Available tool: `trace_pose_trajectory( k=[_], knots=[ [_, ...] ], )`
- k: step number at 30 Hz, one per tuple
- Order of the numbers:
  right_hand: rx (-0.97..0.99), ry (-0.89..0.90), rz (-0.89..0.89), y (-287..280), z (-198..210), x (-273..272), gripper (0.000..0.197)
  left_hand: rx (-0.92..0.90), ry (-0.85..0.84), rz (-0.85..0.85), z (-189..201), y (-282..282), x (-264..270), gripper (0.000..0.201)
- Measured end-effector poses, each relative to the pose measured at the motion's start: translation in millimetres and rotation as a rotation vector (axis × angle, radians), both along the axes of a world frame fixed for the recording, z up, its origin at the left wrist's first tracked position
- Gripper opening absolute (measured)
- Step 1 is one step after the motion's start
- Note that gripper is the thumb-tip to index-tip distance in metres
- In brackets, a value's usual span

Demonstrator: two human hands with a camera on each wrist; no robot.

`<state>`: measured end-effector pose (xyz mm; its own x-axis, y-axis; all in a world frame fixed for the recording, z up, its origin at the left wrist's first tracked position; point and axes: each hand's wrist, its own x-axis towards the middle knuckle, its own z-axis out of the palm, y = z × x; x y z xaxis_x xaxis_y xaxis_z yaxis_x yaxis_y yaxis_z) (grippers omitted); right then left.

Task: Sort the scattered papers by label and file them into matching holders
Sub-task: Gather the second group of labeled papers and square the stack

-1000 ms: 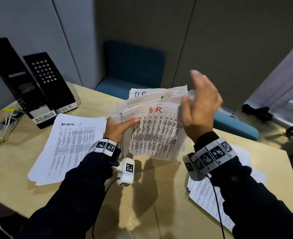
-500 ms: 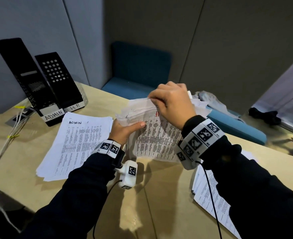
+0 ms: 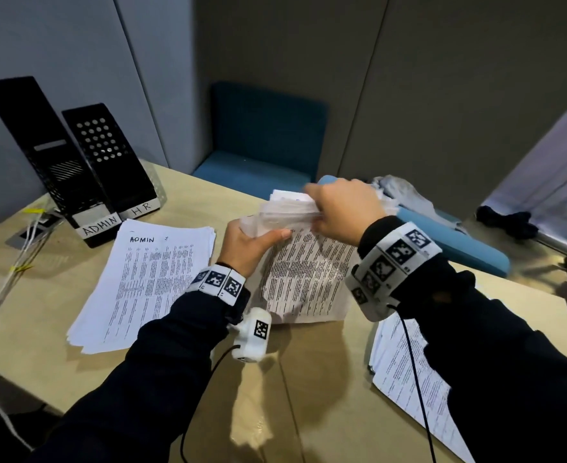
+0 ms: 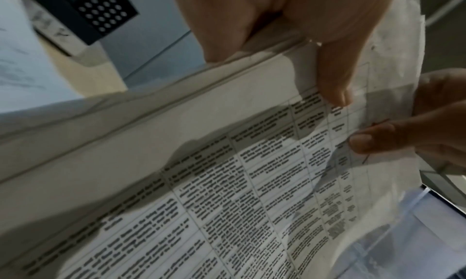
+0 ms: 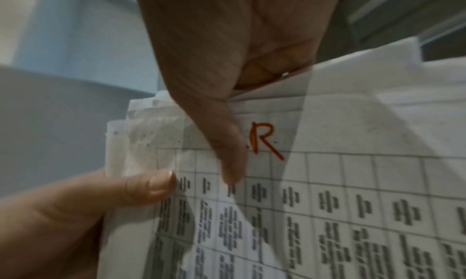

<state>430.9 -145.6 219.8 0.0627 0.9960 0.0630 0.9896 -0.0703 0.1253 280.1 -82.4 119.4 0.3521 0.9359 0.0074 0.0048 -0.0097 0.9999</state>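
Observation:
A thick stack of printed HR papers (image 3: 305,279) stands on its lower edge on the table. My left hand (image 3: 268,233) grips its left edge, thumb across the front sheet. My right hand (image 3: 322,212) curls over the top edge and pinches it. In the right wrist view its thumb (image 5: 227,153) presses the front sheet beside a red letter R (image 5: 264,140), hiding the H. A flat ADMIN pile (image 3: 148,282) lies to the left. Two black holders stand at the far left, labelled ADMIN (image 3: 41,155) and HR (image 3: 108,155).
More printed sheets (image 3: 405,379) lie under my right forearm near the table's right edge. White cables (image 3: 15,262) run along the left side. A blue chair (image 3: 262,142) and a blue padded bench (image 3: 452,238) stand beyond the table's far edge.
My right hand, open beside the stack a second ago, came over and took hold of its top edge. The left hand has kept its grip on the left edge.

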Motion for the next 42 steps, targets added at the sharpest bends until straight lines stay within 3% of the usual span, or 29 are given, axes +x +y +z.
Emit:
trace_pose_trajectory(
  k=[3,5,7,9,11,12,15,17,19,23,27,31,35,39,42],
  knots=[
    [-0.026,0.056,-0.070,-6,10,9,0.013,0.086,-0.004,-0.095,13,0,9,0.022],
    [0.061,0.084,-0.087,-11,11,15,0.013,0.069,0.028,-0.159,13,13,8,0.029],
    [0.144,0.164,-0.141,-16,11,28,0.015,0.027,0.191,-0.260,7,27,2,0.031],
    [0.208,0.373,-0.235,-23,6,49,0.016,-0.011,0.425,-0.314,-3,39,-7,0.034],
    [0.277,0.676,-0.299,-29,-3,74,0.013,-0.062,0.514,-0.268,-10,46,-18,0.026],
    [0.322,0.843,-0.320,-32,-9,84,0.007,-0.097,0.489,-0.229,-10,48,-24,0.023],
    [0.455,1.256,-0.400,-48,-27,95,0.022,-0.235,0.211,-0.093,-10,46,-36,0.022],
    [0.529,1.469,-0.414,-58,-38,93,0.020,-0.310,0.064,-0.059,-10,38,-35,0.007],
    [0.596,1.609,-0.446,-63,-56,89,0.016,-0.310,0.016,-0.064,-11,28,-30,0.011],
    [0.657,1.662,-0.524,-68,-94,75,0.018,-0.173,0.101,0.046,-25,14,-18,0.020],
    [0.666,1.736,-0.536,-77,-119,57,0.026,-0.140,0.076,0.187,-36,-3,-14,0.022],
    [0.611,1.682,-0.636,-85,-141,54,0.024,-0.199,0.046,0.101,-50,-12,-25,0.063],
    [0.657,1.710,-0.645,-86,-136,54,0.043,-0.244,0.013,0.018,-49,-9,-31,0.049],
    [0.763,1.751,-0.619,-74,-125,57,0.040,-0.290,0.027,0.000,-48,-3,-29,0.058],
    [0.798,1.720,-0.609,-66,-119,57,0.024,-0.253,0.038,0.014,-52,1,-26,0.046]
  ],
)
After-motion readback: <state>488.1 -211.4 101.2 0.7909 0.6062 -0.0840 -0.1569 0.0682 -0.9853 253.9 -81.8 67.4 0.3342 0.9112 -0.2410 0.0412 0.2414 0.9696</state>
